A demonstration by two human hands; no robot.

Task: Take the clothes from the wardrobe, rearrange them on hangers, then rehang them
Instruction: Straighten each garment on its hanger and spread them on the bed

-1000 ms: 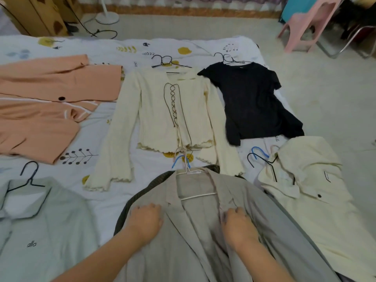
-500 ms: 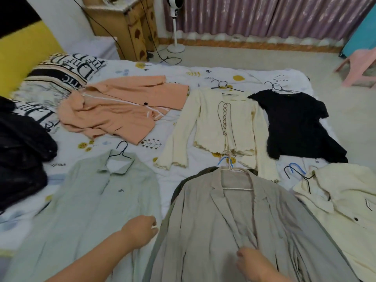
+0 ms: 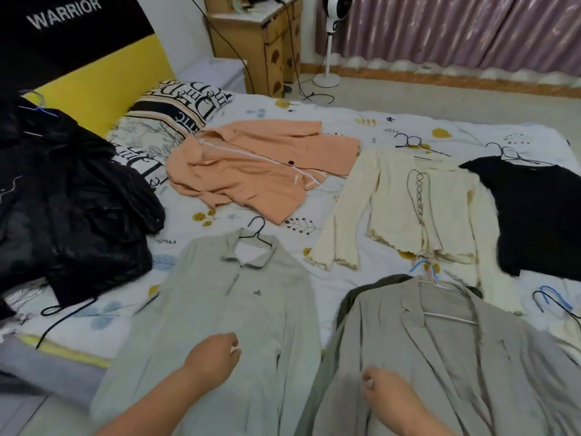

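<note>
Lying flat on the bed (image 3: 345,121), the grey blazer (image 3: 456,357) sits on a white hanger (image 3: 446,309) at the near right, with a darker garment peeking out under its collar. The right hand (image 3: 386,394) rests over its front, fingers curled under; whether that grip holds cloth I cannot tell. The left hand (image 3: 213,357) hovers over the pale green shirt (image 3: 220,309) beside it, fingers curled, a bit of white at the fingertips. That shirt lies on a black hanger (image 3: 256,234). Beyond them lie a peach jacket (image 3: 251,174), a cream lace-up top (image 3: 418,209) and a black top (image 3: 540,215), each spread apart. A heap of dark clothes (image 3: 72,209) fills the left side, by a lettered pillow (image 3: 176,111).
</note>
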